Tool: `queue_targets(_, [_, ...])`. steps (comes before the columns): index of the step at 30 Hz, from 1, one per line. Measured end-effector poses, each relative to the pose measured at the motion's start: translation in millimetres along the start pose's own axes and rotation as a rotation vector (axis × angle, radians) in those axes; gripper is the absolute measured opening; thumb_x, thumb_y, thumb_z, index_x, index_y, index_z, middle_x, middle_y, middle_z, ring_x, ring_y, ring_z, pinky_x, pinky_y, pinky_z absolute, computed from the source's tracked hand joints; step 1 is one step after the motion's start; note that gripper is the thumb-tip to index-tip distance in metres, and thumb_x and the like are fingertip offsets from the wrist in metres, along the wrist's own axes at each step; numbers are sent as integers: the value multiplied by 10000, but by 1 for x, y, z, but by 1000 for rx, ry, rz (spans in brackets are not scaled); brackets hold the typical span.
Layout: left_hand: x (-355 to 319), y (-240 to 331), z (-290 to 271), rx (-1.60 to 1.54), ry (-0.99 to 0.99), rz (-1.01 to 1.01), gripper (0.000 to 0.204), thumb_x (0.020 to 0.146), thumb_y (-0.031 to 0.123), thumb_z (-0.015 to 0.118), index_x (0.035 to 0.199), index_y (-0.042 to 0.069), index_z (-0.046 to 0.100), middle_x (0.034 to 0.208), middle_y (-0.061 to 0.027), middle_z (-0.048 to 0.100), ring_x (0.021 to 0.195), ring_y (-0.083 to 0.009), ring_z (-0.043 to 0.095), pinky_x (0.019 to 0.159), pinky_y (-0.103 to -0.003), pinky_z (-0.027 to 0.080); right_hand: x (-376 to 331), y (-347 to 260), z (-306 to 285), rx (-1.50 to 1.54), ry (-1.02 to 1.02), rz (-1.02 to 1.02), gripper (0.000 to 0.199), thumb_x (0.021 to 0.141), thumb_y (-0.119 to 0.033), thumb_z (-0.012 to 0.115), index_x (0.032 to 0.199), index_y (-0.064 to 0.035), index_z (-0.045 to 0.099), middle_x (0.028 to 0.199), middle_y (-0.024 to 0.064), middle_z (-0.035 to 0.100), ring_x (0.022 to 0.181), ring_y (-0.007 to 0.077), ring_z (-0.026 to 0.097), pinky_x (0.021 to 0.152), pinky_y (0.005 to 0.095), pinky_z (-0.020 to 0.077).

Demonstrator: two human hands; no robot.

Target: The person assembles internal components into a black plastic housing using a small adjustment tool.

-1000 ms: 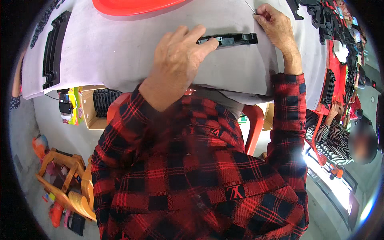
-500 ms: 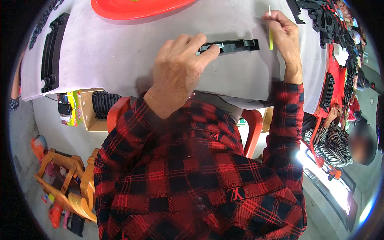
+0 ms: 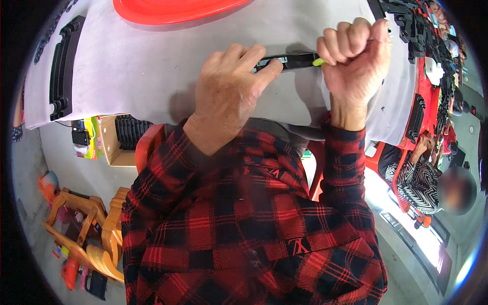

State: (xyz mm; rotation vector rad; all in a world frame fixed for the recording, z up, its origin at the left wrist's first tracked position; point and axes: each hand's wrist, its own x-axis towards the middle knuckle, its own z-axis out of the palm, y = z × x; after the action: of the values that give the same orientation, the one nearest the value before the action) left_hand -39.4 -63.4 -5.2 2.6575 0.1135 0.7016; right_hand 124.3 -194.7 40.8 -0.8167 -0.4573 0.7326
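My left hand (image 3: 229, 84) pinches the left part of a long, narrow black plastic piece (image 3: 300, 61) between thumb and fingers, steadying it on the pale grey tabletop. In my right hand (image 3: 356, 61), the fingers are curled round a slim tool (image 3: 318, 62). Only the tool's yellow-green end shows, beside the piece's right end; the rest is hidden in the fist. The right wrist is turned so that the inner side of the hand shows. The right hand covers the far right end of the piece, so I cannot tell whether the tool touches it.
A red oval tray (image 3: 178, 20) sits at the far side of the table. Another black plastic piece (image 3: 62, 71) lies at the left; several more are heaped at far right (image 3: 406, 25). Below the left edge stands a cardboard box (image 3: 108, 140). Another person (image 3: 417, 185) sits at right.
My right hand has moved left and turned over, bringing the tool's yellow-green end to the black piece's right end. My left hand keeps its hold with hardly any movement.
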Motion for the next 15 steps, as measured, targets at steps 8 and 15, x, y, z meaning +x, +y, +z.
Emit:
queue_targets(8, [-1, 0, 2, 15, 10, 7, 319, 766, 91, 653, 1046, 199, 764, 957, -6, 603, 875, -223, 609, 714, -364, 496, 1, 23, 18, -297, 165, -22, 500, 1101, -410, 415, 775, -42, 501, 695, 3, 339, 633, 120, 298, 573, 280, 258])
queue_targets(15, [-1, 1, 1, -15, 6, -2, 328, 760, 76, 646, 1044, 196, 760, 966, -15, 601, 885, -233, 608, 726, -384, 500, -5, 23, -2, -30, 215, -97, 566, 1088, -482, 418, 666, -114, 337, 602, -25, 254, 534, 121, 187, 499, 302, 174])
